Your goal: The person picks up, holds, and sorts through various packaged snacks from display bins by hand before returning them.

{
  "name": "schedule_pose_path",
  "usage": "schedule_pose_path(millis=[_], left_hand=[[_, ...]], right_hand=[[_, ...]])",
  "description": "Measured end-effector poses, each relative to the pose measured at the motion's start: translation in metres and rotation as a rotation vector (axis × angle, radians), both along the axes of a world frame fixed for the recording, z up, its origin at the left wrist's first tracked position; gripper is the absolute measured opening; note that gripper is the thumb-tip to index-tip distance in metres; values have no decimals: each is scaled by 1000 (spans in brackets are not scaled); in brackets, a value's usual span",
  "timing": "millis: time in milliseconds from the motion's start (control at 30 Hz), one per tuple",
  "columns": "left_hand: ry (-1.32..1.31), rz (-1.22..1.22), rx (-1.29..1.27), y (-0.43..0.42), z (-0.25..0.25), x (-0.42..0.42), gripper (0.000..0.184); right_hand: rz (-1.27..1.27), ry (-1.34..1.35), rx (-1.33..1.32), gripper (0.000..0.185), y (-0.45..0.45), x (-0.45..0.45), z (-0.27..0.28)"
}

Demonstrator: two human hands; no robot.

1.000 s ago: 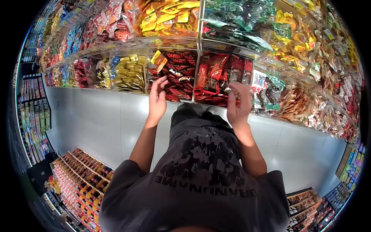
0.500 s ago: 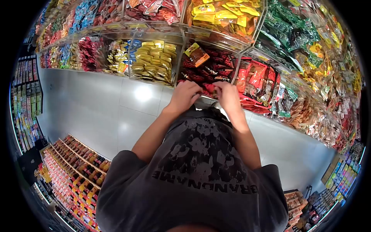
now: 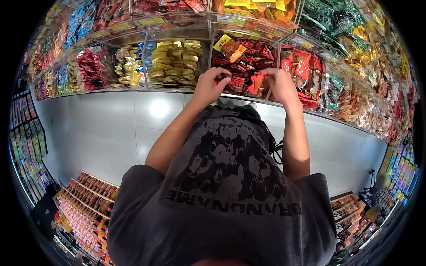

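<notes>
A clear bin (image 3: pixel 210 55) in front of me holds dark red snack packets (image 3: pixel 255 62). One brown-and-yellow packet (image 3: pixel 230 48) lies on top of them. My right hand (image 3: pixel 284 88) pinches a bright red snack packet (image 3: pixel 256 85) at the bin's front right corner. At the front left of the same bin, my left hand (image 3: pixel 209 86) has its fingers curled and the thumb close to the index finger, against the dark red packets. Whatever sits between those fingertips is too small to make out.
Gold packets (image 3: pixel 175 64) fill the bin to the left, and red packets (image 3: pixel 301 66) the one to the right. Green packets (image 3: pixel 326 26) lie farther up on the right. Below the bins is a pale tiled floor (image 3: pixel 155 117). Stocked racks (image 3: pixel 88 199) stand behind me.
My hands have spread farther apart, the right one moving right. The bright red packet, mostly covered before, now shows clearly beside my right fingers. The view has shifted slightly.
</notes>
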State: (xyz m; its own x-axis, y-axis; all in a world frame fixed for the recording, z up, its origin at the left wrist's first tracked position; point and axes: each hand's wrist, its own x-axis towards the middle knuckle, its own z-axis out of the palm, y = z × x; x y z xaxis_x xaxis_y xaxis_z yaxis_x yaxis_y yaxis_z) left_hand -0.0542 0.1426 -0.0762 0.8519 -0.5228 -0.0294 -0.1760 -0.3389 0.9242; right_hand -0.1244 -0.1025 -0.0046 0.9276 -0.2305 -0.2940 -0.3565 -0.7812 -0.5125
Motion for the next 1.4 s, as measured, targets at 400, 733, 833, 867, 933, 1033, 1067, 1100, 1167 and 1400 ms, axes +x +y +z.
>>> schedule_pose_path(millis=[400,733,833,867,933,1033,1067,1100,1167,1400], left_hand=[[140,118,-11,-5,-12,11,24],[267,82,140,-10,1,38,32],[207,63,101,-17,-5,43,30],[216,57,94,-18,-6,42,29],[194,9,113,-18,5,42,32],[105,-85,123,-22,9,36,31],[88,-93,99,-24,10,35,30],[73,-102,75,-27,13,31,29],[86,-119,87,-35,16,30,28],[84,-94,86,-62,16,28,26]], right_hand=[[-70,37,108,28,4,1,2],[-111,-28,73,30,-4,5,28],[-95,-61,22,33,-18,9,31],[-80,-76,41,34,-23,9,30],[-33,-84,55,33,-29,9,35],[-130,-116,213,31,-45,6,31],[-181,-79,294,30,-52,5,31],[-188,-83,290,30,-52,3,41],[-318,-41,454,31,-47,-1,65],[-381,-125,713,32,-91,-30,64]])
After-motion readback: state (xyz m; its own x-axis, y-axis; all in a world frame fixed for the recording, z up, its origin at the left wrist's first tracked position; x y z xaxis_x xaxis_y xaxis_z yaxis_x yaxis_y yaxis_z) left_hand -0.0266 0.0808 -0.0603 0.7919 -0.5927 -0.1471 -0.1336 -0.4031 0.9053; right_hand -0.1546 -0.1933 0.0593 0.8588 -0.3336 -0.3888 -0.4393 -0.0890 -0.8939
